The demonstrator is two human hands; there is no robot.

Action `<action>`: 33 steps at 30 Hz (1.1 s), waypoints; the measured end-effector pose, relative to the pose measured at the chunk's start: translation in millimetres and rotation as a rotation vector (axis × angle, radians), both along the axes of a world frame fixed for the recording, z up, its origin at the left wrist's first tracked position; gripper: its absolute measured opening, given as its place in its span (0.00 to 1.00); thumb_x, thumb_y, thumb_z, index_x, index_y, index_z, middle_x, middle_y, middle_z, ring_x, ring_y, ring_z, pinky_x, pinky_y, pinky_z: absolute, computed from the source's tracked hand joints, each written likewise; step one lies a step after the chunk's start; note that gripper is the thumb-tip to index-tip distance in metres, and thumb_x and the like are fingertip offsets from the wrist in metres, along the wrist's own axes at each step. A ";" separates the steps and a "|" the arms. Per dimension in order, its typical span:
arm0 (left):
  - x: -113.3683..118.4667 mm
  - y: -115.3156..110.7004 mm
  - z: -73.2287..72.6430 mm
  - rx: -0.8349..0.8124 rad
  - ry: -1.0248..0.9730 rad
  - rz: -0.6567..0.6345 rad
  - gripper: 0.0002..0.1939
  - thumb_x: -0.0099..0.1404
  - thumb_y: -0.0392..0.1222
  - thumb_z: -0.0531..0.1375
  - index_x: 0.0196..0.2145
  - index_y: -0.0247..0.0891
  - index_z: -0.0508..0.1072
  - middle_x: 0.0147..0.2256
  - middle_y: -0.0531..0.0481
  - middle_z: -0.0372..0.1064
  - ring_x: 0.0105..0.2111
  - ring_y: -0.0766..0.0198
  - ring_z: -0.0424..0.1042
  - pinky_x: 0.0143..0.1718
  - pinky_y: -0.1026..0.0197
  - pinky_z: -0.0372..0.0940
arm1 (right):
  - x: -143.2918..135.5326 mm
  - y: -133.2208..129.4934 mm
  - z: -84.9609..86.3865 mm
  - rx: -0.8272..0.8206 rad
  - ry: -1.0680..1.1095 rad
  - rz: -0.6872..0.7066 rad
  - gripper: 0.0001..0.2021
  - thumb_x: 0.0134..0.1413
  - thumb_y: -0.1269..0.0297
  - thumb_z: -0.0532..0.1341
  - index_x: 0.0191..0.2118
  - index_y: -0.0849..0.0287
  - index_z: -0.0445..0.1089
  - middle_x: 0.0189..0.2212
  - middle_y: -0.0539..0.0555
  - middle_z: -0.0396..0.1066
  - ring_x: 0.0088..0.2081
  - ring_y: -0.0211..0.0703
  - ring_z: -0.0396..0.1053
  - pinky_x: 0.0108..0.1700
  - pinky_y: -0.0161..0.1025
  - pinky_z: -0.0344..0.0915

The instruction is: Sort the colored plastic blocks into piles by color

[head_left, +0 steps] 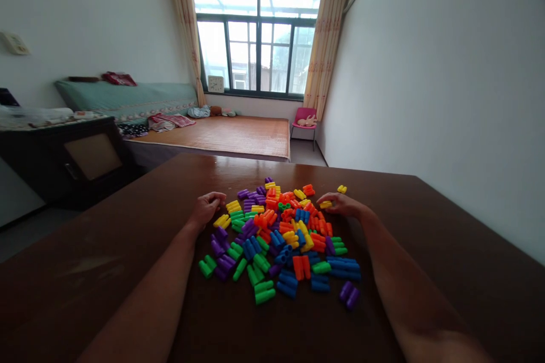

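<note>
A loose pile of plastic pieces in orange, blue, green, purple and yellow lies on the brown table [140, 210]. My left hand [208, 206] rests at the pile's far left, fingers curled together beside a yellow piece [233, 206]; whatever they hold, if anything, is too small to make out. On the far right, my right hand [342, 205] has its fingers on a yellow piece [326, 205]. Another yellow piece [342, 189] lies just beyond that hand. Nearest to me on the right is a purple piece [349, 295].
Past the table stands a low bed [221, 135] with clothes on its left side. A dark cabinet [55, 153] is at the left, and a pink chair [305, 116] stands by the right wall under the window.
</note>
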State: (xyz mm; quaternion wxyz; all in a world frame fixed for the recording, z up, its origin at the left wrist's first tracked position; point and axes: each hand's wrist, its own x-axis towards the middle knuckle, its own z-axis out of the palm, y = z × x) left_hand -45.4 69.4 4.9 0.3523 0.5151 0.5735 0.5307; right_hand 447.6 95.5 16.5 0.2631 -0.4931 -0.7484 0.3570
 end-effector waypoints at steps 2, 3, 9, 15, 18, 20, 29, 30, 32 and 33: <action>-0.1 0.4 -0.6 0.005 0.009 -0.003 0.15 0.46 0.48 0.63 0.30 0.36 0.77 0.28 0.48 0.75 0.29 0.62 0.73 0.27 0.65 0.65 | 14.4 0.9 -5.5 -0.026 -0.010 -0.083 0.16 0.34 0.64 0.70 0.36 0.57 0.77 0.37 0.52 0.77 0.38 0.45 0.72 0.43 0.39 0.68; -0.1 0.6 -0.8 0.008 0.011 -0.003 0.15 0.46 0.48 0.63 0.30 0.36 0.77 0.28 0.48 0.75 0.29 0.62 0.73 0.27 0.65 0.65 | 25.3 2.0 -9.8 -0.005 -0.033 -0.181 0.16 0.35 0.63 0.70 0.36 0.57 0.77 0.36 0.52 0.77 0.37 0.45 0.72 0.42 0.39 0.68; 0.6 1.0 0.2 0.002 0.001 0.002 0.13 0.46 0.45 0.63 0.29 0.36 0.77 0.28 0.48 0.75 0.29 0.62 0.73 0.27 0.65 0.65 | 79.7 8.4 -40.0 0.289 -0.352 -0.924 0.14 0.41 0.57 0.67 0.35 0.59 0.74 0.34 0.60 0.76 0.35 0.51 0.72 0.39 0.45 0.67; 0.3 -0.1 1.1 -0.001 -0.009 0.002 0.13 0.46 0.44 0.63 0.29 0.36 0.77 0.29 0.48 0.76 0.30 0.63 0.74 0.28 0.66 0.65 | 72.8 18.3 -47.9 0.439 -0.370 -0.807 0.13 0.47 0.66 0.59 0.41 0.57 0.74 0.41 0.58 0.76 0.42 0.50 0.72 0.49 0.45 0.65; -0.3 -0.2 0.9 -0.006 -0.005 0.000 0.13 0.46 0.45 0.63 0.30 0.36 0.78 0.29 0.48 0.76 0.30 0.62 0.74 0.28 0.65 0.65 | 73.2 20.8 -47.9 0.554 -0.406 -0.835 0.17 0.48 0.73 0.53 0.42 0.61 0.75 0.44 0.61 0.74 0.48 0.51 0.70 0.54 0.47 0.62; -0.9 0.3 0.5 -0.003 0.003 0.000 0.14 0.46 0.46 0.64 0.30 0.36 0.78 0.30 0.48 0.76 0.30 0.61 0.74 0.28 0.65 0.66 | 75.1 21.6 -49.0 0.562 -0.426 -0.813 0.20 0.45 0.76 0.52 0.43 0.63 0.74 0.47 0.62 0.73 0.51 0.51 0.69 0.56 0.47 0.61; -3.1 2.4 -3.7 0.014 0.019 -0.002 0.17 0.46 0.48 0.63 0.31 0.35 0.78 0.32 0.47 0.76 0.30 0.62 0.73 0.28 0.65 0.66 | 82.7 23.3 -54.4 0.276 -0.300 -0.696 0.24 0.42 0.64 0.63 0.50 0.56 0.71 0.45 0.56 0.74 0.38 0.44 0.73 0.44 0.41 0.68; -3.0 2.4 -3.8 0.011 0.017 -0.003 0.17 0.46 0.48 0.63 0.32 0.35 0.78 0.31 0.47 0.76 0.30 0.62 0.73 0.28 0.65 0.66 | 83.6 22.8 -55.3 0.278 -0.274 -0.664 0.22 0.42 0.63 0.63 0.48 0.55 0.72 0.44 0.55 0.74 0.37 0.42 0.73 0.42 0.40 0.68; -2.9 2.7 -3.8 0.009 0.018 -0.008 0.17 0.46 0.49 0.63 0.32 0.35 0.78 0.31 0.47 0.76 0.30 0.63 0.73 0.28 0.65 0.66 | 84.0 22.1 -57.7 0.300 -0.259 -0.653 0.16 0.44 0.62 0.63 0.42 0.55 0.73 0.42 0.53 0.74 0.35 0.41 0.72 0.40 0.39 0.68; -3.0 3.0 -3.9 0.009 0.020 -0.009 0.17 0.46 0.49 0.63 0.32 0.35 0.78 0.32 0.47 0.76 0.29 0.63 0.73 0.28 0.65 0.66 | 83.4 22.2 -59.0 0.319 -0.274 -0.682 0.14 0.45 0.61 0.63 0.41 0.56 0.74 0.40 0.54 0.75 0.35 0.42 0.72 0.40 0.39 0.68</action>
